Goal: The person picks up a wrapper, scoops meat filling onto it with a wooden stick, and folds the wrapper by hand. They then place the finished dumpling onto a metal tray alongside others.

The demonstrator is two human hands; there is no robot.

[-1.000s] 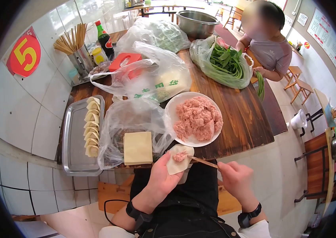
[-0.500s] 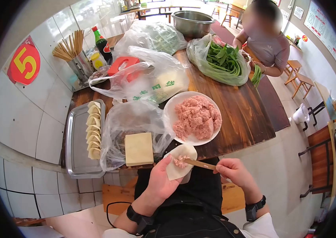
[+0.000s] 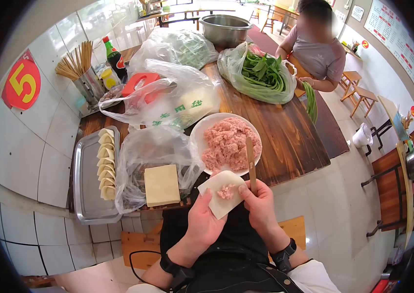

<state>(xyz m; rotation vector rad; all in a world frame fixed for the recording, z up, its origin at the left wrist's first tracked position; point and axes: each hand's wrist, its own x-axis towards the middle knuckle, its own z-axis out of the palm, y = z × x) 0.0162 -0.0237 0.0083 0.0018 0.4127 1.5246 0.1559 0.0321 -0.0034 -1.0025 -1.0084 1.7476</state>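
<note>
My left hand holds a square dumpling wrapper between thumb and fingers, just off the table's near edge. A small lump of minced meat lies on the middle of the wrapper. A flat wooden stick stands upright in my right hand, whose thumb meets the wrapper's right edge. Beyond my hands is a white plate heaped with pink mince. To the left, a stack of wrappers rests on a plastic bag. Several folded dumplings line a metal tray.
Plastic bags, a red-lidded item, chopsticks and a green bottle stand at the back left. A bag of leafy greens and a steel pot are farther back. Another person holds green stems.
The stick has left the filling and swung upright in my right hand. That hand has moved left to the wrapper's edge, and the wrapper is turned flatter.
</note>
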